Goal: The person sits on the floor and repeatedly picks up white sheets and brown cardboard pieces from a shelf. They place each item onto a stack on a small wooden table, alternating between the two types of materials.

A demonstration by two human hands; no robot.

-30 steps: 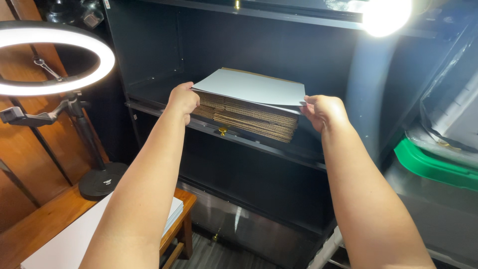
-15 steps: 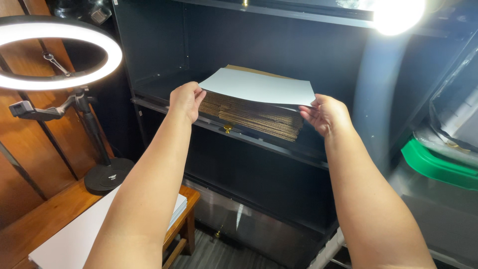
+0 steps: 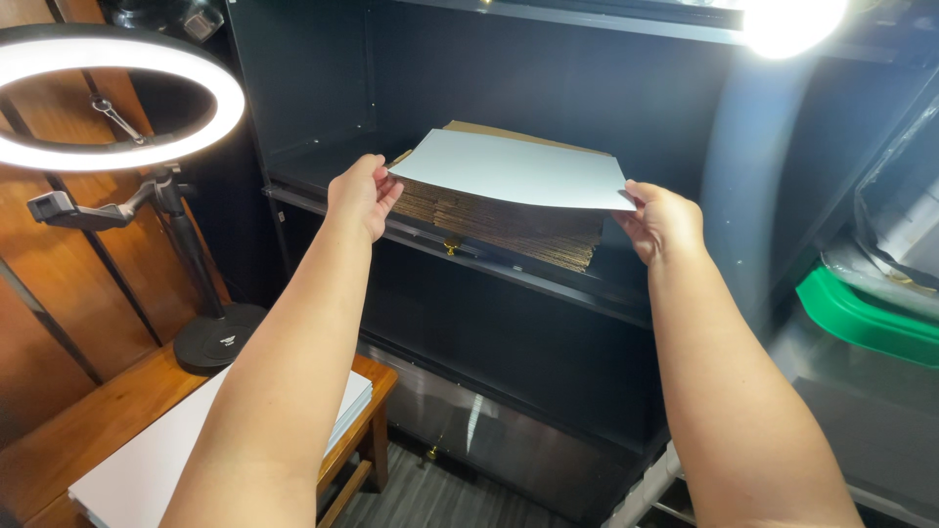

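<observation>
Two bare hands held one white sheet in the head view; the left hand pinched its near left corner with the fingers closed on the edge, and the right hand gripped the near right corner the same way; the sheet hung tilted, just above a stack of brown cardboard pieces. That stack lay on a shelf inside a dark cabinet, filling much of the shelf's middle; a small brass knob showed at the shelf's front edge, just below the stack. Left of the cabinet stood a lit ring light on a round black base, resting on a wooden surface; a pile of white sheets lay there too. At the right, a green lid closed a bin whose contents I could not make out.
</observation>
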